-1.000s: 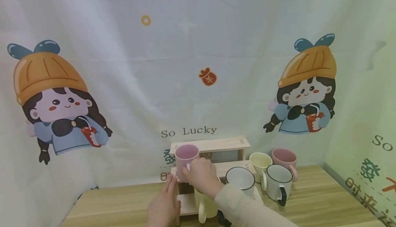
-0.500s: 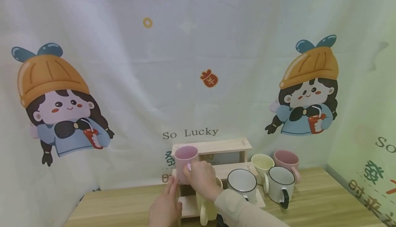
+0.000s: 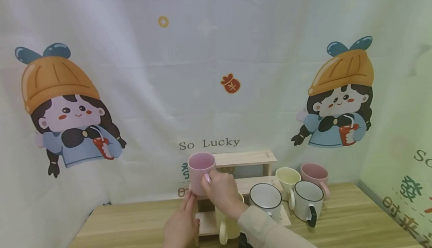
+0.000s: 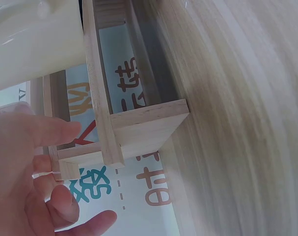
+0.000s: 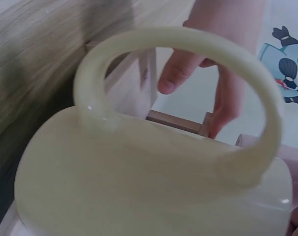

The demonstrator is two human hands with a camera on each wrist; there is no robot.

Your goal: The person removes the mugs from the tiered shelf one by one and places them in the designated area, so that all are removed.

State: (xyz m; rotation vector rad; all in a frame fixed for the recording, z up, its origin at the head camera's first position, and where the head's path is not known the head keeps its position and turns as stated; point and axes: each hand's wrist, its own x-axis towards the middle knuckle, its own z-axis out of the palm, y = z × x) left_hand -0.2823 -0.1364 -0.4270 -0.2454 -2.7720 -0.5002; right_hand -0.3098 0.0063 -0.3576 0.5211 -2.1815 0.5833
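Pink mug (image 3: 198, 181), lower centre, has its handle (image 3: 207, 178) gripped by the right hand (image 3: 223, 192); the left hand (image 3: 182, 221), fingers extended, probably steadies the rack (image 3: 248, 159).

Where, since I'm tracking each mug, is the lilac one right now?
In the head view, the lilac mug is low, just left of centre, at the left end of the wooden rack; the right hand holds its handle.

rack (image 3: 248, 159) on table (image 3: 357, 212) | held mug (image 3: 197, 176) at its left end | three mugs (image 3: 305, 199) right
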